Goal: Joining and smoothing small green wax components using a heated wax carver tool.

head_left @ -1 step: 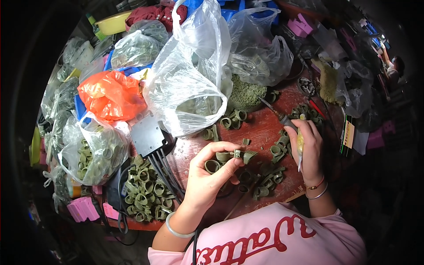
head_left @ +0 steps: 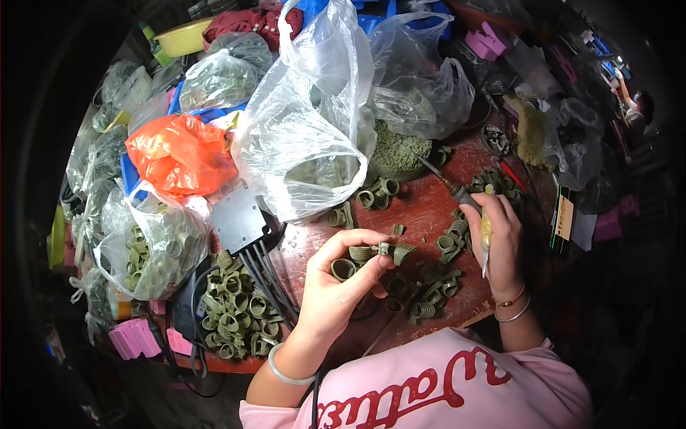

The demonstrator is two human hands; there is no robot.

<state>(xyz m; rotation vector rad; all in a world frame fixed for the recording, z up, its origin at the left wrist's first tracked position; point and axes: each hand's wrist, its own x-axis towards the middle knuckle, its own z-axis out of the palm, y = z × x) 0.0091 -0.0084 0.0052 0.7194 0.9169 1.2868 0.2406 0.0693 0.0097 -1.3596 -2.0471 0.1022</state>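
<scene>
Between the thumb and index finger of my left hand point(head_left: 334, 280) is a small green ring-shaped piece point(head_left: 384, 249), possibly wax, with ribbed parts at its sides. My right hand point(head_left: 503, 242) is closed around a dark-handled pen-like tool point(head_left: 457, 189), its thin metal tip pointing to the upper left. A yellow-handled blade point(head_left: 486, 239) also sits in that hand, point downward. The two hands are apart over the red tabletop point(head_left: 468, 286). Green ring pieces point(head_left: 434, 294) lie between them. Another group of green rings point(head_left: 451, 239) is beside my right hand.
A heap of green rings point(head_left: 239, 307) lies left of my left arm, beside a grey box with black cables point(head_left: 243, 218). Clear plastic bags point(head_left: 307, 136) and an orange bag point(head_left: 179, 154) crowd the far side. Green crumbs point(head_left: 399, 151) form a mound. Far right, another person point(head_left: 632, 111) is visible.
</scene>
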